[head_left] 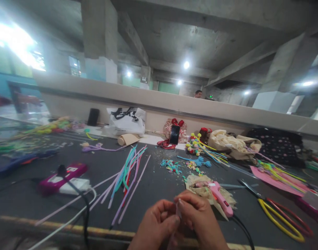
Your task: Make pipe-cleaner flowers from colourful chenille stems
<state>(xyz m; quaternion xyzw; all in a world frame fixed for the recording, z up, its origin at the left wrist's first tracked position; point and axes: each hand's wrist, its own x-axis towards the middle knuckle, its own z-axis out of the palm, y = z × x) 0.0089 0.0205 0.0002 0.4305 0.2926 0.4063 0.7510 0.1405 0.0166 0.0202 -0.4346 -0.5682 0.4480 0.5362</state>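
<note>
My left hand and my right hand meet at the front edge of the table. Both sets of fingers are pinched together on a thin, pale lilac pipe cleaner, mostly hidden by the fingers. A pink hot glue gun lies just beyond my right hand on crumpled tan paper. To the left of my hands are several loose lilac, teal and red pipe cleaners. Small coloured clippings are scattered ahead, beside a blue fuzzy stem with a tufted end.
Large scissors with yellow and red handles lie at right. A purple power strip with cables sits left. Along the back are a white bag, a phone, a bundle of pompom-tipped stems and a cloth bag.
</note>
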